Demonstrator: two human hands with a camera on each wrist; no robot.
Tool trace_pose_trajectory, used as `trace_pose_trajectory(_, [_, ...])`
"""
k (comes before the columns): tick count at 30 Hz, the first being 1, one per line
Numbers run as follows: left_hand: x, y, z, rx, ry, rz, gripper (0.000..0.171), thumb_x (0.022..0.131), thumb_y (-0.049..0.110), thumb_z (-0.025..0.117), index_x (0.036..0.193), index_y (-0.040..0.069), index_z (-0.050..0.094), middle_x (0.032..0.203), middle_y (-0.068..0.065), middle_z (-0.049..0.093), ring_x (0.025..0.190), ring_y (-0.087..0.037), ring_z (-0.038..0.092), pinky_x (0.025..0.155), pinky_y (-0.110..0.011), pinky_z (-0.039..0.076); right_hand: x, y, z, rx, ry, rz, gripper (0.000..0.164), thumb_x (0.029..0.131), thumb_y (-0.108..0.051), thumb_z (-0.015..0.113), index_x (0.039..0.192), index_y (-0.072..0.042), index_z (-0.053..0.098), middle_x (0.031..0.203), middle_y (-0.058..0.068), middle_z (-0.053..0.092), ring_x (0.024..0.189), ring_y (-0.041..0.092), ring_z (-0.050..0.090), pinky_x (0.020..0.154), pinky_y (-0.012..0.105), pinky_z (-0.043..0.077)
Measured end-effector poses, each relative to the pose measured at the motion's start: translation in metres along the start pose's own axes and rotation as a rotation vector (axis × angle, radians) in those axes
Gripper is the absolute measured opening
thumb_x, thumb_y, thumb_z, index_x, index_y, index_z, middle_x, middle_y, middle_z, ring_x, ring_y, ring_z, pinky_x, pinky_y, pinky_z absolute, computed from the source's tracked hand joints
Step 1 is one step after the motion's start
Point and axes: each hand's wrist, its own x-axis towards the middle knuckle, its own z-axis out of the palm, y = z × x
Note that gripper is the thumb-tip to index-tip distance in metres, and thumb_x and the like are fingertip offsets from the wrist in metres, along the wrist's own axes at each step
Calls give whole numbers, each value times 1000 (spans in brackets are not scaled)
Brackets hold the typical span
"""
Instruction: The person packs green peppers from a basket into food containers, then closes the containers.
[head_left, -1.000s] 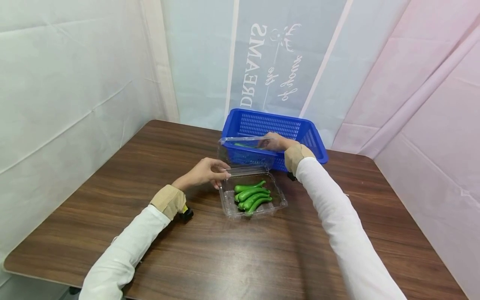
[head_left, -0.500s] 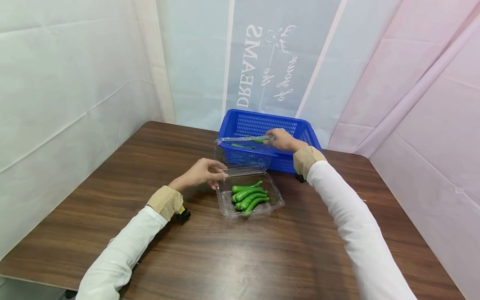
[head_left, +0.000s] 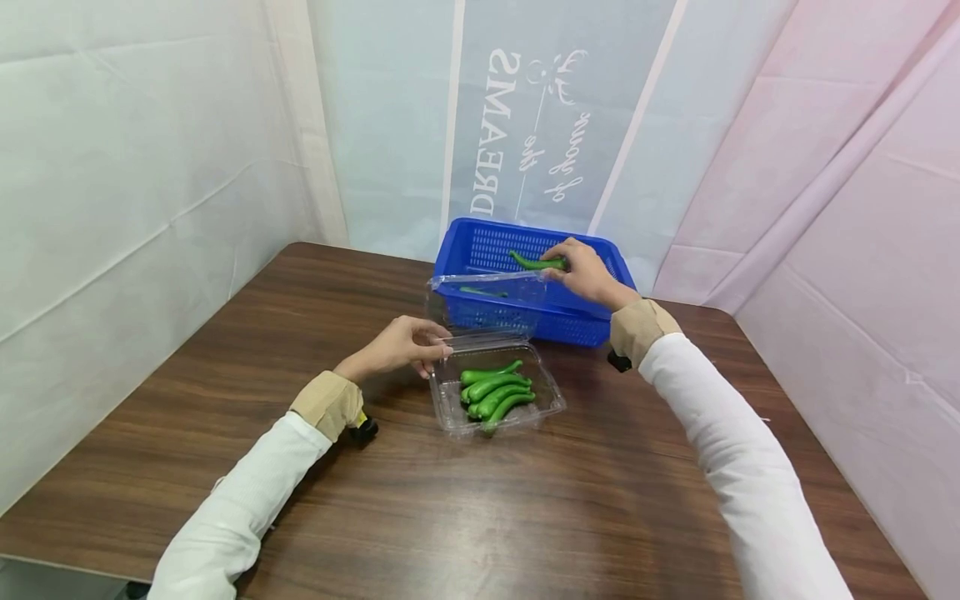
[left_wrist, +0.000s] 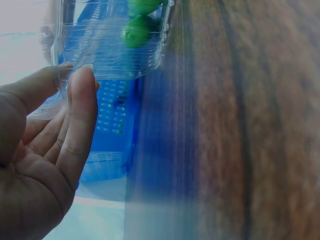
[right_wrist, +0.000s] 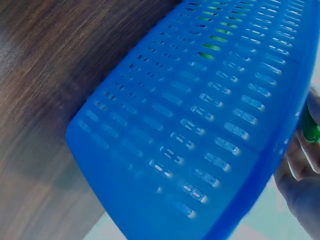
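Over the blue basket (head_left: pixel 570 325), my right hand (head_left: pixel 588 271) holds a curved green chili pepper (head_left: pixel 528 262) by its right end. In the right wrist view the hand (right_wrist: pixel 302 185) shows partly behind the basket rim, with a bit of green in the fingers. My left hand (head_left: pixel 401 346) pinches the left edge of a clear plastic clamshell container (head_left: pixel 551 392) near its hinge, thumb and fingers on either side in the left wrist view. Several green chili peppers (head_left: pixel 495 392) lie side by side in its bottom half. Its lid (head_left: pixel 487 283) stands raised, overlapping the basket front.
Another green chili pepper (head_left: pixel 480 292) lies in the basket, seen through the clear lid. The basket stands at the back edge of the brown wooden table (head_left: pixel 450 508). Printed cloth (head_left: pixel 405 125) hangs behind it, and pale cloth walls flank both sides.
My right hand has risen out of the basket and moved right, bringing up a green chili pepper. The left hand keeps its pinch on the container, which stays in place.
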Motion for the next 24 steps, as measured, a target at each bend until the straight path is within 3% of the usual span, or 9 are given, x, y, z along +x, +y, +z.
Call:
trace_pose_trajectory(8, [1, 0, -1, -6, 1, -4, 33, 79, 15, 68, 107, -1, 60, 84, -15, 64, 54, -28, 60, 52, -47, 53, -4, -1, -7, 20, 84, -60, 24, 83, -16, 63, 106, -7, 62, 97, 11, 46, 75, 27, 45, 61, 34, 40])
trace_pose_trajectory(15, [1, 0, -2, 0, 2, 5, 33, 79, 16, 68, 106, -1, 60, 82, -13, 64, 54, -28, 60, 51, -46, 53, -5, -4, -15, 68, 122, -80, 17, 81, -1, 62, 97, -6, 66, 98, 11, 42, 84, 30, 45, 68, 38, 44])
trace_pose_trajectory(24, [1, 1, -3, 8, -10, 6, 33, 79, 16, 67, 107, 0, 59, 84, -15, 64, 55, -28, 60, 51, -45, 53, -12, -6, -26, 47, 183, -156, 20, 76, 3, 67, 94, -4, 66, 97, 9, 47, 83, 23, 47, 65, 33, 46])
